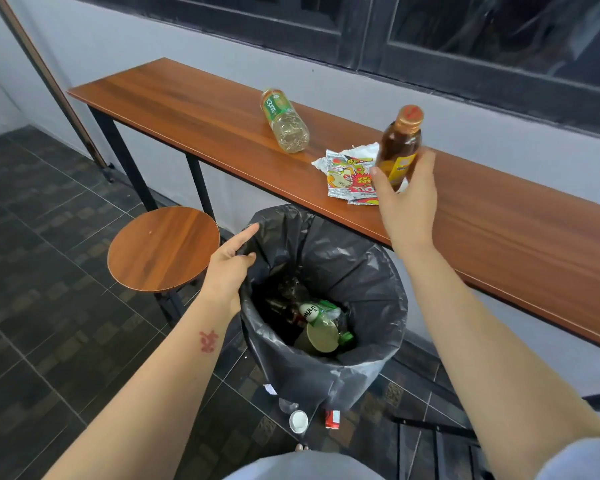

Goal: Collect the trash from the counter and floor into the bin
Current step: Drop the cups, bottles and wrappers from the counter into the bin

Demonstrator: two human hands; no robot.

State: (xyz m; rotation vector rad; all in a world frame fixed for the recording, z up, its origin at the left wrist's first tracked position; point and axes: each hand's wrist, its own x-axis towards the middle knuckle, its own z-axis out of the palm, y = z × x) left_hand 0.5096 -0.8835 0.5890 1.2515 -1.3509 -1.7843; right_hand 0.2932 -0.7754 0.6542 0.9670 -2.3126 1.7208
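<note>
My right hand (407, 199) grips a small brown glass bottle (400, 143) with a gold cap, held upright just above the wooden counter (187, 98). Under and beside it lies a crumpled snack wrapper (347, 174). Further left on the counter a clear plastic bottle (284, 121) with a green label lies on its side. My left hand (231, 263) pinches the rim of the black bag lining the bin (368, 271), which stands below the counter edge and holds several bottles and a cup. On the floor by the bin lie a white-capped clear bottle (297, 419) and a small red carton (332, 419).
A round wooden stool (163, 247) stands left of the bin, close to my left hand. The counter runs along a grey wall under dark windows. Dark tiles (49, 306) cover the floor. A black frame (430, 427) lies low at the right.
</note>
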